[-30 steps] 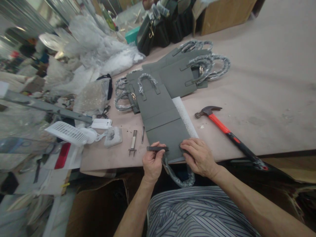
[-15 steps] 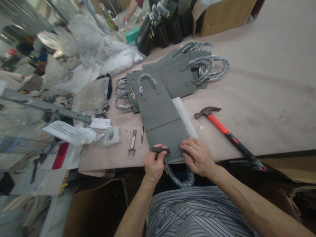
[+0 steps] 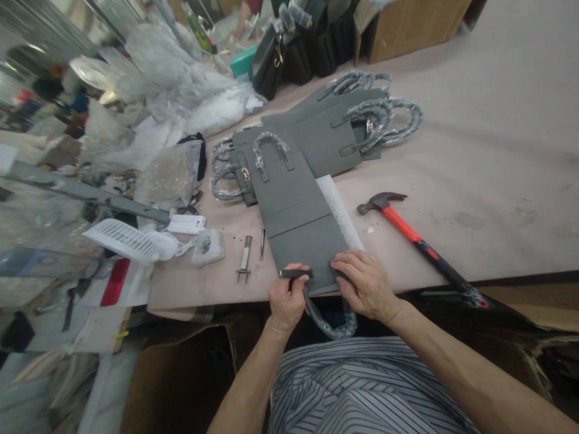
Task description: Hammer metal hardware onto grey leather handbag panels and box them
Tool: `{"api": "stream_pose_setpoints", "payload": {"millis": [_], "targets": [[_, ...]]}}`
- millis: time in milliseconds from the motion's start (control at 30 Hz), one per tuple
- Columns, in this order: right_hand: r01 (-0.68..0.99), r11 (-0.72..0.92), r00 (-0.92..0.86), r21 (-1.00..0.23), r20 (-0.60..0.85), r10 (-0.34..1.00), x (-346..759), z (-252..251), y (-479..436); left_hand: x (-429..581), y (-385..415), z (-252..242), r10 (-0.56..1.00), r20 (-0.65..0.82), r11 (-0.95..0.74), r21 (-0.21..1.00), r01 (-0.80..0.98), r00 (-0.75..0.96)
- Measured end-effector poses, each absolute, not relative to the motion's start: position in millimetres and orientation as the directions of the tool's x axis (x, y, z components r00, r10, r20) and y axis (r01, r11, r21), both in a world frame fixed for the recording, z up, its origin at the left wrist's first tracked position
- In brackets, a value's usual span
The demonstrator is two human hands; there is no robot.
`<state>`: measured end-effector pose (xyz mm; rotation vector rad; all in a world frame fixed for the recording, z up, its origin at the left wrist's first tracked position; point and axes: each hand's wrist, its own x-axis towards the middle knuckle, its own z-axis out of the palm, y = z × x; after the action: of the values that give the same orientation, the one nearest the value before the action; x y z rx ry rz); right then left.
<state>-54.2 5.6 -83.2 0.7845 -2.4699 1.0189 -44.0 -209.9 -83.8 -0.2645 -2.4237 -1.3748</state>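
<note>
A grey bag panel (image 3: 301, 232) lies lengthwise before me, its near end at the table edge. My left hand (image 3: 287, 299) pinches a dark flat strip (image 3: 294, 273) between thumb and fingers, over the panel's near left corner. Whether the strip belongs to the handle I cannot tell. A plastic-wrapped bag handle (image 3: 335, 330) loops down past the table edge between my hands. With bent fingers, my right hand (image 3: 364, 283) grips the handle's right end against the panel; its fingertips partly hide that end. Under the panel's right side shows a white slab (image 3: 341, 211).
A claw hammer (image 3: 402, 226) lies to the right. Left of the panel are a pronged metal tool (image 3: 244, 259) and a thin metal rod (image 3: 262, 244). Behind are stacked grey panels (image 3: 316, 135) with wrapped handles, black bags (image 3: 296, 57) and a cardboard box (image 3: 416, 30). Plastic bags (image 3: 181, 78) crowd the left.
Both hands keep nearly the same place and hold. The whole view has shifted very slightly; the strip in my left hand looks a little more level.
</note>
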Motion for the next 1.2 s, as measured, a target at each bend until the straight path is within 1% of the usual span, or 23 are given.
{"api": "stream_pose_setpoints", "payload": {"millis": [167,267,500,733,867,933,1000,1067,1133,1200], "targets": [[-0.607,0.587,-0.787,-0.536,0.505,-0.353,-53,-84,5,-42,-208,-89,-0.066,0.323,0.471,0.844,0.256,-0.944],[-0.608,0.585,-0.787,-0.536,0.505,-0.355,-53,-84,5,-41,-207,-93,-0.089,0.330,0.473,0.844,0.252,-0.940],[-0.599,0.589,-0.795,-0.542,0.490,-0.358,-53,-83,6,-40,-204,-91,-0.028,0.479,0.568,0.730,0.380,-0.877],[-0.592,0.594,-0.801,-0.544,0.478,-0.360,-52,-82,5,-45,-204,-84,0.103,0.547,0.595,0.635,0.493,-0.831],[-0.579,0.540,-0.815,-0.611,0.439,-0.377,-52,-74,11,-47,-201,-84,0.154,0.558,0.607,0.598,0.524,-0.815],[-0.556,0.557,-0.830,-0.617,0.450,-0.329,-53,-70,23,-47,-200,-84,0.156,0.554,0.607,0.599,0.522,-0.818],[-0.476,0.671,-0.855,-0.568,0.478,-0.201,-55,-68,43,-48,-200,-84,0.162,0.547,0.600,0.606,0.522,-0.821],[-0.320,0.822,-0.878,-0.472,0.474,-0.070,-56,-70,69,-49,-200,-83,0.175,0.532,0.590,0.617,0.521,-0.828],[-0.155,0.927,-0.919,-0.341,0.394,-0.009,-57,-74,95,-50,-200,-81,0.175,0.505,0.571,0.647,0.505,-0.845],[-0.042,0.969,-0.971,-0.244,0.239,0.018,-57,-77,114,-52,-199,-79,0.136,0.472,0.547,0.697,0.464,-0.871]]}}
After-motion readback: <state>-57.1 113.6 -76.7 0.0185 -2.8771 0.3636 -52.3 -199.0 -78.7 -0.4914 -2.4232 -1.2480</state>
